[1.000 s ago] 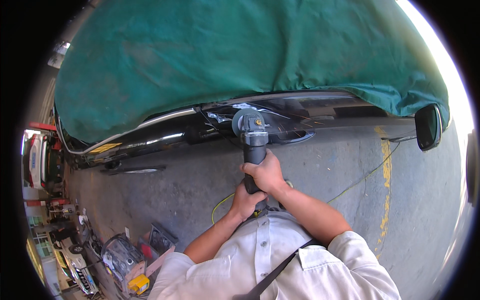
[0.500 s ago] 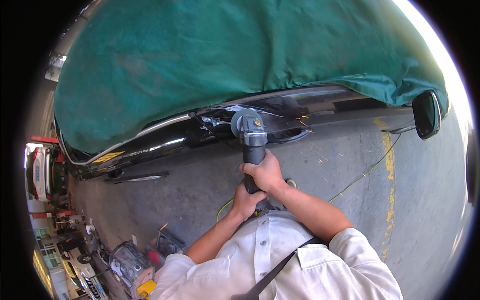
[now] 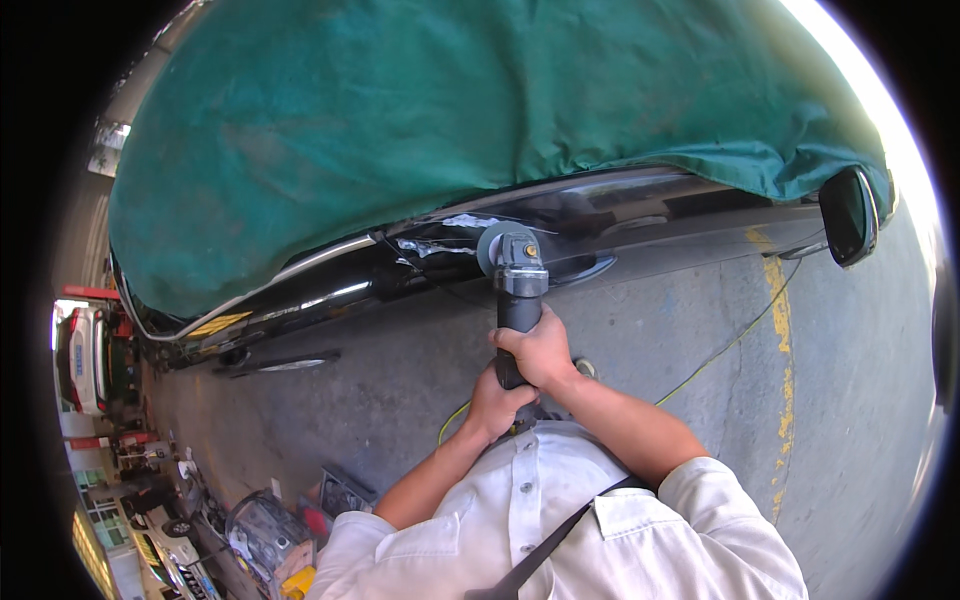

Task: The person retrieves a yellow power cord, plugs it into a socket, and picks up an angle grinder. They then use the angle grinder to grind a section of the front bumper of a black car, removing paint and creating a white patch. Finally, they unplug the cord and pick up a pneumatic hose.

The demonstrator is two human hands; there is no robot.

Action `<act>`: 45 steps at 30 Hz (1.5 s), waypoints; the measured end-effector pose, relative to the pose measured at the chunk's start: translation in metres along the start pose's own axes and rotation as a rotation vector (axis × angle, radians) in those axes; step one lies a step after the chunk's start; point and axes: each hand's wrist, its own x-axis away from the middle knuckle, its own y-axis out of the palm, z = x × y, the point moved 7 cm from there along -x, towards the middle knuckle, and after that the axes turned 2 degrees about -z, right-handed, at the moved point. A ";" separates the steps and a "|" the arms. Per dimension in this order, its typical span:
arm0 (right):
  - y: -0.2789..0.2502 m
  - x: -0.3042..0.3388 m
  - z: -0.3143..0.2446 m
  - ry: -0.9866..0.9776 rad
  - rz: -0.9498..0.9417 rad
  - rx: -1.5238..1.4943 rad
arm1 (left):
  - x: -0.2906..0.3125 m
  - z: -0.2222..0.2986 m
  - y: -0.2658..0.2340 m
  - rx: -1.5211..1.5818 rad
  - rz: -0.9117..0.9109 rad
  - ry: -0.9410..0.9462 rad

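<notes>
Both of my hands are closed around the black body of an angle grinder [image 3: 520,312], which points away from me. My right hand [image 3: 540,350] wraps the body farther forward. Behind it, nearer my waist, my left hand [image 3: 497,405] grips the rear end. The grinder's round disc [image 3: 488,248] is at the side of a black car [image 3: 600,222]; whether it touches cannot be told. Left of the disc, the car's panel has a scraped, torn patch with bare silvery metal [image 3: 435,246]. A green cover [image 3: 400,110] lies over the upper part of the car.
A side mirror [image 3: 848,218] sticks out at the right. A yellow-green cord [image 3: 720,350] runs over the concrete floor, near a worn yellow line [image 3: 783,380]. A long dark trim strip [image 3: 280,362] lies at left. Car parts [image 3: 265,535] are heaped at lower left.
The grinder and both hands have shifted slightly right and toward me. Sparks that flew rightward from the disc no longer show. More of the bare metal patch is visible.
</notes>
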 end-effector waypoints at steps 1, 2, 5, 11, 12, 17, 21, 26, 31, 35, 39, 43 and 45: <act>-0.002 0.000 0.003 0.013 0.023 0.001 | 0.000 -0.001 0.000 0.001 0.005 0.001; 0.001 -0.001 0.003 -0.006 -0.013 -0.008 | -0.001 -0.002 0.000 0.004 0.007 -0.009; 0.002 -0.002 0.005 -0.023 -0.033 -0.020 | -0.001 -0.007 -0.001 -0.016 0.031 -0.055; -0.004 -0.001 0.010 -0.025 -0.005 -0.051 | -0.002 -0.007 0.002 -0.038 0.020 0.005; -0.003 -0.001 0.010 -0.039 -0.022 -0.043 | -0.002 -0.008 0.002 -0.046 0.029 0.017; -0.012 0.002 0.018 -0.033 0.033 -0.116 | -0.007 -0.018 0.003 -0.134 -0.001 -0.011; -0.015 0.003 0.022 -0.036 0.042 -0.130 | -0.010 -0.026 0.002 -0.132 0.010 -0.019; -0.019 0.004 0.025 -0.016 0.075 -0.136 | -0.009 -0.025 0.003 -0.200 0.016 -0.050; -0.018 0.003 0.025 -0.037 0.029 -0.119 | -0.008 -0.019 0.010 -0.105 -0.016 -0.012; -0.026 0.007 0.027 0.005 0.109 -0.156 | -0.009 -0.021 0.012 -0.183 -0.039 -0.076; -0.026 0.009 0.026 0.006 0.106 -0.142 | -0.009 -0.019 0.012 -0.178 -0.046 -0.015; -0.028 0.008 0.026 -0.019 0.113 -0.108 | -0.011 -0.025 0.009 -0.231 -0.044 -0.049; -0.030 0.007 0.029 -0.007 0.134 -0.174 | -0.013 -0.028 0.006 -0.293 -0.036 -0.068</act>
